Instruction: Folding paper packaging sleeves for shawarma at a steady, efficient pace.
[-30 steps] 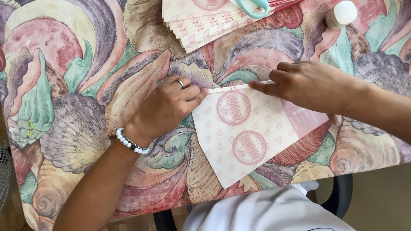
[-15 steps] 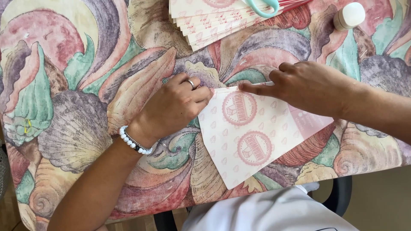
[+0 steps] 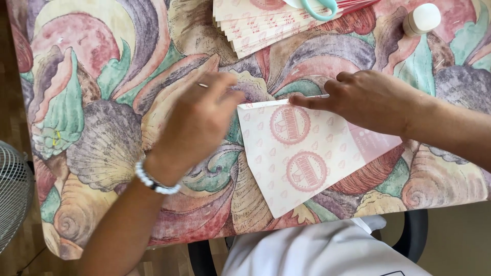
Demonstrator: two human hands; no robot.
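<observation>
Right hand (image 3: 373,99) flat on the paper cone (image 3: 299,153), index finger pinning its top edge to the tabletop (image 3: 102,128). Left hand (image 3: 197,122) is just left of the cone, fingers loosely curled, holding nothing, blurred. Paper stack (image 3: 255,23) and glue bottle (image 3: 422,19) lie at the far edge.

— What is on the left hand (image 3: 197,120)?
— A thin ring on one finger. It looks blurry here.
— And on that wrist?
— A bracelet (image 3: 153,181) made of small white beads.
— Does the right hand (image 3: 371,99) wear anything?
— I can see nothing on it. Both arms are bare, with no sleeves.
— What clothes show?
— Something white (image 3: 317,250) at the bottom.
</observation>
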